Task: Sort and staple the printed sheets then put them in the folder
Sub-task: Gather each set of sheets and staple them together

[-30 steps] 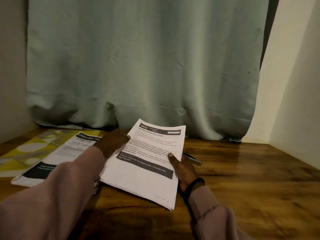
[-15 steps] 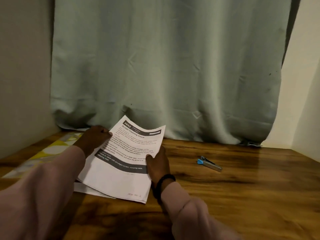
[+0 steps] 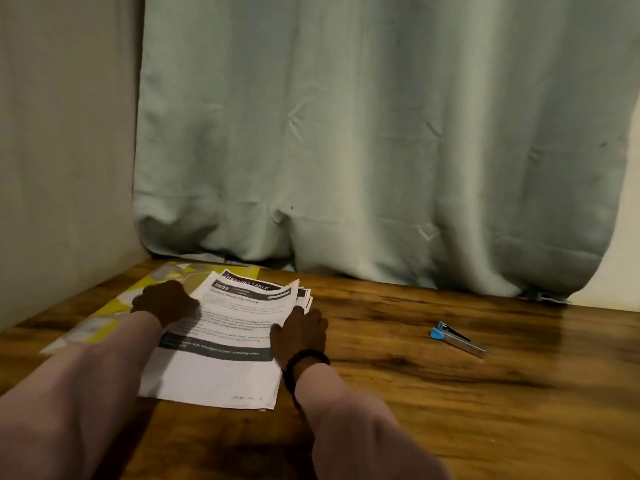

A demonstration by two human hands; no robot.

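on wooden table (image 3: pixel 450 393): both hands grip printed sheets (image 3: pixel 221 372), left hand (image 3: pixel 162 301), right hand (image 3: pixel 299 332); stapler (image 3: pixel 457 339) well apart.

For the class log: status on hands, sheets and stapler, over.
Left hand and right hand hold the printed sheets by their edges. Stapler untouched, apart on table. Nothing blocking.

We are seeing the printed sheets (image 3: pixel 221 344) lying stacked on the wood, white with dark bands, far corners lifting. The yellow patterned folder (image 3: pixel 138 289) is lying flat beneath their left side. The blue-tipped stapler (image 3: pixel 457 339) is lying well apart to the right.
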